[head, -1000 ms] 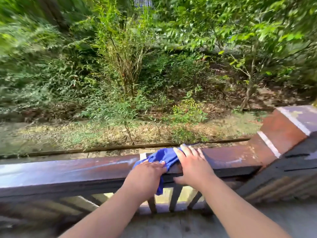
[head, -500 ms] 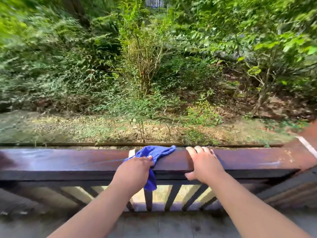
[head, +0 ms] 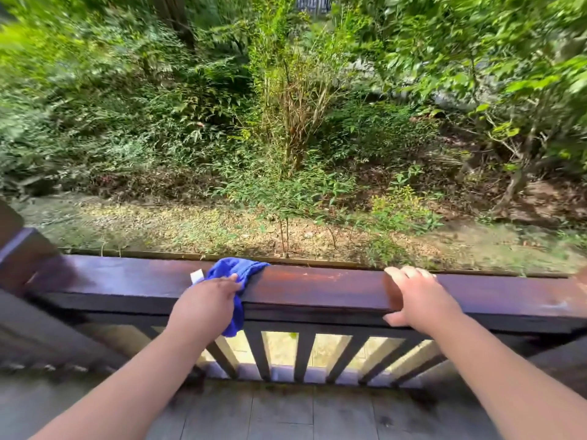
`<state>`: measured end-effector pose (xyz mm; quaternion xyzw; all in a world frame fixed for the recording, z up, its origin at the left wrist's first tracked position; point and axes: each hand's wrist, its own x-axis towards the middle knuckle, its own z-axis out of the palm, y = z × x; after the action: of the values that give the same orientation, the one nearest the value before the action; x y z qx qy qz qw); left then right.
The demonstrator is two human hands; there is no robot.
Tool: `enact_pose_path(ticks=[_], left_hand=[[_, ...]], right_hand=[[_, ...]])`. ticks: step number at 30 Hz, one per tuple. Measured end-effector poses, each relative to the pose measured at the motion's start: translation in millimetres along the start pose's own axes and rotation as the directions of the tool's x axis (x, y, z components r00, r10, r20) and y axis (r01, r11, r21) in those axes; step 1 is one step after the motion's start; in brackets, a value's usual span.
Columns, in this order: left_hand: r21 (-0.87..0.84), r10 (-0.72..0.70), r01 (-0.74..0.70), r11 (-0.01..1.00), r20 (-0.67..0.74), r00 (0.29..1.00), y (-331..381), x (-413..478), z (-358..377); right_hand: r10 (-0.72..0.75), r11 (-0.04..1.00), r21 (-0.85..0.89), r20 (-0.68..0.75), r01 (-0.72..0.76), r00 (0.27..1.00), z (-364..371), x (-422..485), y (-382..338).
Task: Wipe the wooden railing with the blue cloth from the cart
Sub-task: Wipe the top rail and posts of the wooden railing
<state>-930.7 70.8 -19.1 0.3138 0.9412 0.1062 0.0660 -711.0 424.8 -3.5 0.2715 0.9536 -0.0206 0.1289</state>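
The blue cloth (head: 236, 273) is bunched on the top face of the wooden railing (head: 317, 289), left of centre, one end hanging over the near edge. The left hand (head: 206, 304) is closed on it, fingers curled, pressing it to the wood. The right hand (head: 419, 296) holds nothing: it lies loosely open over the rail, fingers across the top, thumb under the near edge, well apart to the right. The rail's long axis runs left to right. Unwiped length appears to extend left of the cloth toward the post (head: 22, 249); the left hand is nearer.
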Motion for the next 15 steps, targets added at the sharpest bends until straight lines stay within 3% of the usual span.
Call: enact_pose_path(ticks=[7,12,15], left_hand=[[-0.101,-0.114,0.114,0.988,0.006,0.993,4.6,-1.3,-2.4],[-0.100,-0.155,0.154,0.983,-0.002,0.988,8.2,-1.1,-1.1],[-0.102,-0.144,0.143,0.984,-0.001,0.990,9.6,-1.1,-2.4]], right_hand=[[0.025,0.994,0.105,-0.004,-0.024,1.000,6.8,-3.1,-22.0],[-0.247,0.945,0.190,-0.122,0.267,0.961,0.7,9.4,-112.5],[-0.350,0.904,0.211,-0.130,0.371,0.928,-7.9,14.8,-166.2]])
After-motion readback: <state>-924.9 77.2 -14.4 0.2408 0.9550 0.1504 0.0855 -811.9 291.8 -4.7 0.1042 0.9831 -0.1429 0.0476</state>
